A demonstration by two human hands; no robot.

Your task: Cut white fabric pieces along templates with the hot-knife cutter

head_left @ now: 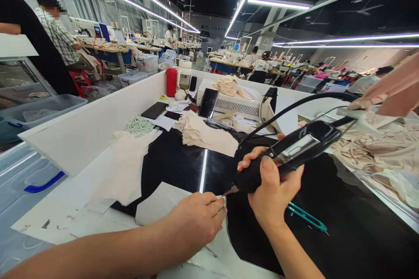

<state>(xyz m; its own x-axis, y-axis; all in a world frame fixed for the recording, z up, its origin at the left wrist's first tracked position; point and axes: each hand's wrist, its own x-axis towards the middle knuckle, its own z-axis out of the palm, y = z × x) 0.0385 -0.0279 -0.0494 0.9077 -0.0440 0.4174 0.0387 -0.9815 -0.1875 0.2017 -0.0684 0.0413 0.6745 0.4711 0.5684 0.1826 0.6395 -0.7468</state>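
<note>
My right hand is wrapped round a black corded handheld tool, its tip pointing down toward my other hand. My left hand has its fingers pinched together beside that tip; what they hold is too hidden to name. White paper lies under and beside my left hand on the black work surface. Beyond my hands sits a stack of cream fabric pieces, and more pale fabric lies at the left. A teal tool rests below my right hand.
A low white wall borders the left side. Green cord, phones, a red container and a white machine stand at the back. Another person's hand is at the right, above heaped fabric.
</note>
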